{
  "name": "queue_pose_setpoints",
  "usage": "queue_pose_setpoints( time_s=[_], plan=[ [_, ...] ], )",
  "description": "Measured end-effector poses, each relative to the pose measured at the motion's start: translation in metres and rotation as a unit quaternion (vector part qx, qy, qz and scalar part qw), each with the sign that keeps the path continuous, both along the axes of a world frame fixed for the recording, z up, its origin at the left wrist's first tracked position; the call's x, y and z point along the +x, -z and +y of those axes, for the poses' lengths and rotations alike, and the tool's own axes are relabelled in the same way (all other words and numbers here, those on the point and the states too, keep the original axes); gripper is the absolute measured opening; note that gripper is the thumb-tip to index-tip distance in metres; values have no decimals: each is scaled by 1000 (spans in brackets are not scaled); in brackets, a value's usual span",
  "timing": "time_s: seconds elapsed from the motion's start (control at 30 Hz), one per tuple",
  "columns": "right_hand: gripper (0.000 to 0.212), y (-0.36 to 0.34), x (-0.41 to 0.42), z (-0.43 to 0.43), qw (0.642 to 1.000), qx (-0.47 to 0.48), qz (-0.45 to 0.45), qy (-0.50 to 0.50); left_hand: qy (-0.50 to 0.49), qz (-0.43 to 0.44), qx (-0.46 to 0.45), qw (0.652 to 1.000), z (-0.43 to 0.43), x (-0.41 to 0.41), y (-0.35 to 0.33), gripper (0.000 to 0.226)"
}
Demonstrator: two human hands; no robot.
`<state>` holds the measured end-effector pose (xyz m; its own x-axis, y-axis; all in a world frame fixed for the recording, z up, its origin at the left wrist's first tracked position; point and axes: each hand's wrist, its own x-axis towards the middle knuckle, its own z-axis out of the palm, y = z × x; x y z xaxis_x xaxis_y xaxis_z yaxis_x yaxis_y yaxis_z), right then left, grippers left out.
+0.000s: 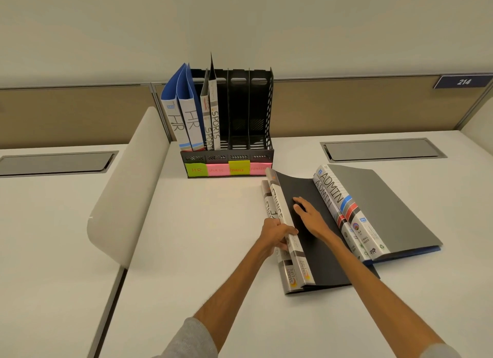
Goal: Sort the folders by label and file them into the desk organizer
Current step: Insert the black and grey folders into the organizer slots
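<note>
Two flat FINANCE folders (312, 253), left hand (275, 236) gripping glossy spine

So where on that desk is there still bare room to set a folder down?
Widest: the desk between the divider and the Finance folders, before the organizer. Also right of the Admin folders. The organizer's two right slots are empty. Crowded where the two piles meet, by the right hand.
</note>
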<state>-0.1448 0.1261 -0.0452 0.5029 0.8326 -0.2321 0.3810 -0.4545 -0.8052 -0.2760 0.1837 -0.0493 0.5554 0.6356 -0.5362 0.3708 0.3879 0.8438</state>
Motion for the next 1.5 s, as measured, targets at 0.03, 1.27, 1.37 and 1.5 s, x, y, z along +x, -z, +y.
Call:
queue_pose_setpoints(
  time_s=[0.03,1.27,1.37,1.5],
  plan=[
    [45,-1,0,0,1000,0,-1,1,-2,-3,6,1000,0,0,-1,40],
    [76,-239,16,122,974,214,-80,-10,-100,-81,388,912,42,-36,-118,10],
    [63,-258,5,132,965,227,-129,-18,-121,-88,421,895,41,-37,-120,9],
    [47,-279,-15,140,958,263,-100,-50,-185,-87,455,867,45,-40,-119,17]
  ],
)
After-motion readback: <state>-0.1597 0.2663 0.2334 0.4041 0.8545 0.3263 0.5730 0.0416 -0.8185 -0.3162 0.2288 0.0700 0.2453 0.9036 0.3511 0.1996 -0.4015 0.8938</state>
